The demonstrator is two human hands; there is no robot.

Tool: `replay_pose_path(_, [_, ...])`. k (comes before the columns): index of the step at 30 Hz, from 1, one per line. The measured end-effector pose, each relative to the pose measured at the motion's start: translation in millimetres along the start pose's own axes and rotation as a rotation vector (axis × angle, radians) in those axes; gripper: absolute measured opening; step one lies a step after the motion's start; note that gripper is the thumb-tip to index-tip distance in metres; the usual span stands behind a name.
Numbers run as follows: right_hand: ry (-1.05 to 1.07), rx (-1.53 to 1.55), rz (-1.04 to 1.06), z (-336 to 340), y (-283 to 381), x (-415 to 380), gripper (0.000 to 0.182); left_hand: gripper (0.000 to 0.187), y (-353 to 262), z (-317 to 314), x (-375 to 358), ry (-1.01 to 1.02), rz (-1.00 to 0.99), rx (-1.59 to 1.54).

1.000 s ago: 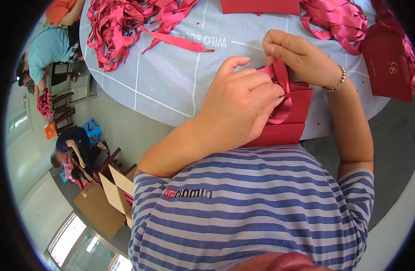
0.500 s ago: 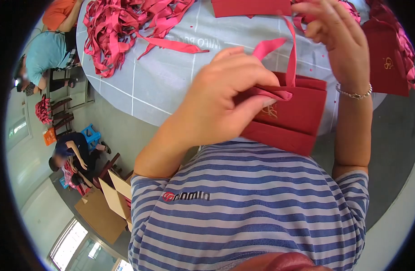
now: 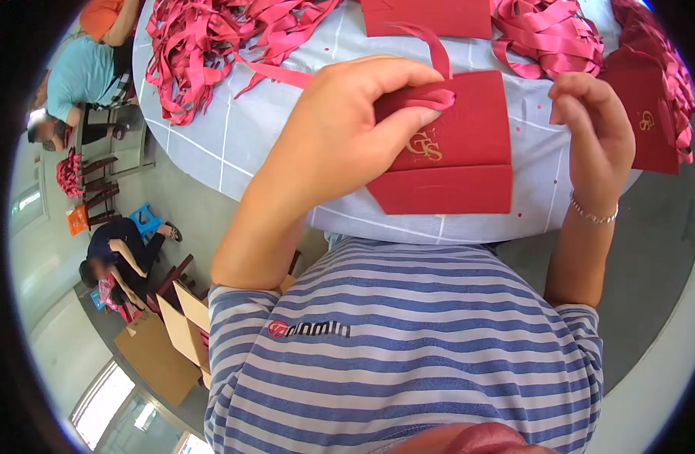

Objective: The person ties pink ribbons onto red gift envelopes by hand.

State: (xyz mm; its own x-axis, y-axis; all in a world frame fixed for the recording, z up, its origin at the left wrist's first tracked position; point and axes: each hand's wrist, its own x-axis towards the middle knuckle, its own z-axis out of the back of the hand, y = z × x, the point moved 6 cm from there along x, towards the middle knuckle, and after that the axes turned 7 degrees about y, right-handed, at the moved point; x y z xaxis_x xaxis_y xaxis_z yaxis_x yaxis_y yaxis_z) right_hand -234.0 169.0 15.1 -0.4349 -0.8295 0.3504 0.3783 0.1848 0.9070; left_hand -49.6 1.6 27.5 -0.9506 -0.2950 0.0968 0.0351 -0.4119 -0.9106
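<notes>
My left hand [image 3: 347, 125] grips the top edge of a small red paper bag [image 3: 480, 129] with a gold logo. Its thumb presses a folded pink ribbon [image 3: 442, 97] against the bag's front. Another length of that ribbon rises in a loop behind the bag's top. The bag is held flat-looking over the near part of the table, its folded bottom toward me. To the right of the bag, apart from it, my right hand [image 3: 601, 140] is raised with loosely curled fingers. Nothing shows between its thumb and fingers.
A cloth-covered table [image 3: 279, 163] carries a pink ribbon heap [image 3: 188, 60] at left and a ribbon bundle [image 3: 552, 38] at back right. Another red bag [image 3: 427, 17] lies at the back. Ribboned bags [image 3: 643, 113] sit at right. Seated people [image 3: 120, 242] and an open carton [image 3: 185, 318] are at left.
My right hand has let go of the ribbon and come down toward me on the right. My left hand has moved up and left with the bag, which now faces up more squarely.
</notes>
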Motion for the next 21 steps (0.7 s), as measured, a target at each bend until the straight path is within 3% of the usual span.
replay_pose_path(2, [0.134,-0.29,0.214,-21.3,23.2,-0.1,0.024,0.026,14.1,-9.8,4.8,0.152,0.079,0.037])
replay_pose_path(4, [0.239,-0.496,0.266,-50.9,37.6,-1.5,0.027,0.027,11.4,-18.1,7.2,0.2,0.138,0.074])
replay_pose_path(9, [0.307,-0.572,0.235,-78.7,16.3,-14.4,0.024,0.029,25.4,-36.4,-1.5,0.287,0.157,0.008])
replay_pose_path(11, [0.311,-0.643,0.345,-84.5,13.6,-20.6,0.021,0.029,34.0,-36.7,-4.3,0.286,0.18,-0.082])
replay_pose_path(15, [0.356,-0.622,0.308,-92.3,10.3,-28.1,0.016,0.028,46.1,-34.6,-12.3,0.25,0.224,-0.176])
replay_pose_path(17, [0.308,-0.412,0.157,-90.2,6.7,-28.2,0.014,0.027,46.8,-35.7,-15.5,0.267,0.231,-0.094])
replay_pose_path(21, [0.383,-0.311,0.082,-90.6,10.1,-29.4,0.015,0.026,45.8,-33.4,-19.0,0.24,0.221,0.071])
